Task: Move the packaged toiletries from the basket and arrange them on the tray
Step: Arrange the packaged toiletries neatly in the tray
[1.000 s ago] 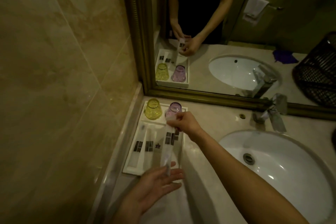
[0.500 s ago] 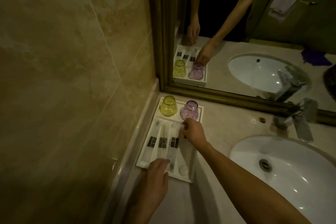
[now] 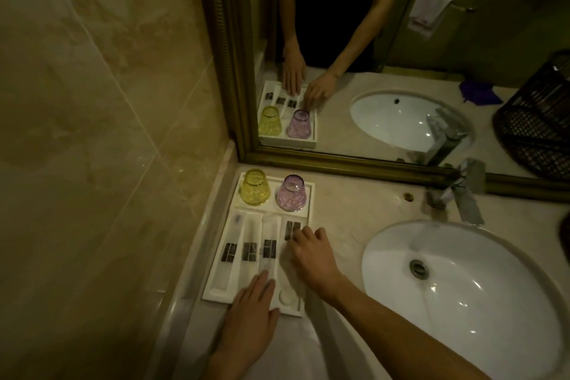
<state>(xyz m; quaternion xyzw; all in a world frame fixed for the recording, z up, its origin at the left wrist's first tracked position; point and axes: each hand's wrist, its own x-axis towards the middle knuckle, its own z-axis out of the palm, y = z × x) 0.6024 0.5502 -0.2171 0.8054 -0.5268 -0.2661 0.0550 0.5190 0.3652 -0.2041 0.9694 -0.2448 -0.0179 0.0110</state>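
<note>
The fingers (image 3: pixel 261 282) of the left hand (image 3: pixel 249 321) lie flat and extended, spread a little, resting on the near end of the third packet (image 3: pixel 269 244) and the tray's front edge, gripping nothing. The right hand (image 3: pixel 311 256) curls its fingers (image 3: pixel 300 234) narrowly over a fourth packet (image 3: pixel 291 229) in the tray's right slot; whether they pinch it cannot be told. The tray (image 3: pixel 216 293) is white, rectangular and moulded into long grooves, sitting on the pale marble table (image 3: pixel 345 203) against the wall. Two more slim, frosted plastic packets (image 3: pixel 239 251) with dark labels fill the left grooves. A yellow tumbler (image 3: pixel 254 187) and a purple tumbler (image 3: pixel 291 193), both faceted, stand inverted at the far end. A small round white piece (image 3: pixel 287 296) sits in the near corner.
</note>
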